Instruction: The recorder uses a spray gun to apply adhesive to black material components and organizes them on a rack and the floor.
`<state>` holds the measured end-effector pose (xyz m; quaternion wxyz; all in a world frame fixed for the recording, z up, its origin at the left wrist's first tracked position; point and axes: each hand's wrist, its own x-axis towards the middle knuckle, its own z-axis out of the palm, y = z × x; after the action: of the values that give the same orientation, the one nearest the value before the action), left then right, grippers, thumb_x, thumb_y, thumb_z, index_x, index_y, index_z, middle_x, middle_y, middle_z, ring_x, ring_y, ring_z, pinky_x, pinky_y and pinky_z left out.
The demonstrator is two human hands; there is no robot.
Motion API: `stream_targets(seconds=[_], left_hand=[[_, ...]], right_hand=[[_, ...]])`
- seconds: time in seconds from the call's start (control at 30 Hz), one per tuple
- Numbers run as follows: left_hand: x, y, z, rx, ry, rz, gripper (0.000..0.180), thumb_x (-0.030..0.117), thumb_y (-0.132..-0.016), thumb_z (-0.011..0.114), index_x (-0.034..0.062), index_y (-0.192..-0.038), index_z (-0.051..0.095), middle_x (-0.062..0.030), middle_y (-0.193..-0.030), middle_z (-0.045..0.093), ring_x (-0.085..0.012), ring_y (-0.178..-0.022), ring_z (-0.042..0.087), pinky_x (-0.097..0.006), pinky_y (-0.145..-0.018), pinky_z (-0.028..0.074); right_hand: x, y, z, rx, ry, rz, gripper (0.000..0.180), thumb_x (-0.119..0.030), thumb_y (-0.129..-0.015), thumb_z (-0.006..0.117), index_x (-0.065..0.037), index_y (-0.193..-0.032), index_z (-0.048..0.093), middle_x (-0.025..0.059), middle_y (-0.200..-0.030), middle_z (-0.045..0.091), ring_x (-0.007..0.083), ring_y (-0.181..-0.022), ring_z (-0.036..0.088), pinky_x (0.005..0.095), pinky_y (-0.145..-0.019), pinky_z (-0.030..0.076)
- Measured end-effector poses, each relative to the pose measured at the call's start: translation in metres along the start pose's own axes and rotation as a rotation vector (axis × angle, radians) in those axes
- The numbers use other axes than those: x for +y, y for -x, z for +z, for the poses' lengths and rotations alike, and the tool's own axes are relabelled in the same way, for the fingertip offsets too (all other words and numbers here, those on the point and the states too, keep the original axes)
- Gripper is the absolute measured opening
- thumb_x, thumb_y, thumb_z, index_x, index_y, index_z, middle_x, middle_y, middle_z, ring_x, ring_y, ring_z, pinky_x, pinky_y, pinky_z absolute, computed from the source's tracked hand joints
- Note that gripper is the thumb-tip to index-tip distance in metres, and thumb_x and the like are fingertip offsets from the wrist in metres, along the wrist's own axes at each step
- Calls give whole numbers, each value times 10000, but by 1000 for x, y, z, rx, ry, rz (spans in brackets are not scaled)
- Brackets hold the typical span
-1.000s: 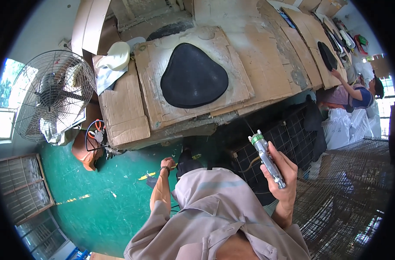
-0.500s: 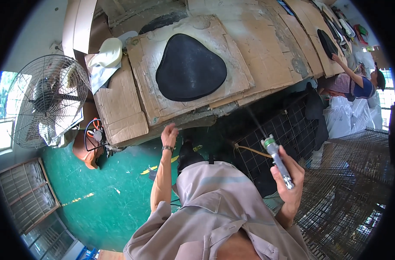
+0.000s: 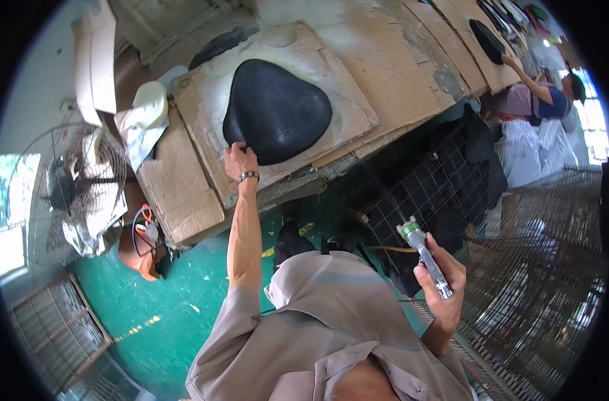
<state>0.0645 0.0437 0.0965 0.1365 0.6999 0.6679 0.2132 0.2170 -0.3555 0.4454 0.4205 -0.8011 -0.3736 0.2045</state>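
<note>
A black, rounded-triangular pad [image 3: 281, 110] lies on a cardboard sheet on the worktable. My left hand [image 3: 241, 162] has reached its near left corner, and the fingers are closed at that edge. The fingertips are partly hidden there. A wristband circles my left wrist. Off to the right, below the table edge, my right hand [image 3: 443, 274] is wrapped around a spray gun [image 3: 427, 257] with a metal body and a green ring near its nozzle. The nozzle points up and left, toward the table side.
Cardboard [image 3: 391, 60] covers the table. A caged fan [image 3: 64, 187] stands at the left, beside pale foam pieces [image 3: 148, 103]. Below the table's right part is a wire grid [image 3: 418, 194]; wire racks [image 3: 538, 267] fill the right. Far right, another person [image 3: 551, 100] touches a dark pad [image 3: 486, 41].
My left hand has moved up from in front of the table to the pad's near left corner. My right hand still holds the spray gun, nearly in the same place.
</note>
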Motion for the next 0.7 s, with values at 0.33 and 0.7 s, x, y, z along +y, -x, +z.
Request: stream_targets(seconds=[0.33,0.7], left_hand=[[56,-49,33,-136,1762,-942,358,-150,-772,661,-42,-1101,570,-154,-989,652,-309,-906,647,-451,-839,556],[290,68,-77,-748,1790,-140,354,-60,-721,631,-19,-1072,636,-146,-964,693,-310,-905,695,-468,-848,595]], right_hand=[[39,46,2,122,-73,85,548,-17,-819,761,59,-1337,596,170,-930,690,210,-729,651,306,-666,509],[98,117,-6,287,-71,305,727,67,-714,727,-17,-1413,545,185,-1031,681,364,-868,667,406,-777,527]])
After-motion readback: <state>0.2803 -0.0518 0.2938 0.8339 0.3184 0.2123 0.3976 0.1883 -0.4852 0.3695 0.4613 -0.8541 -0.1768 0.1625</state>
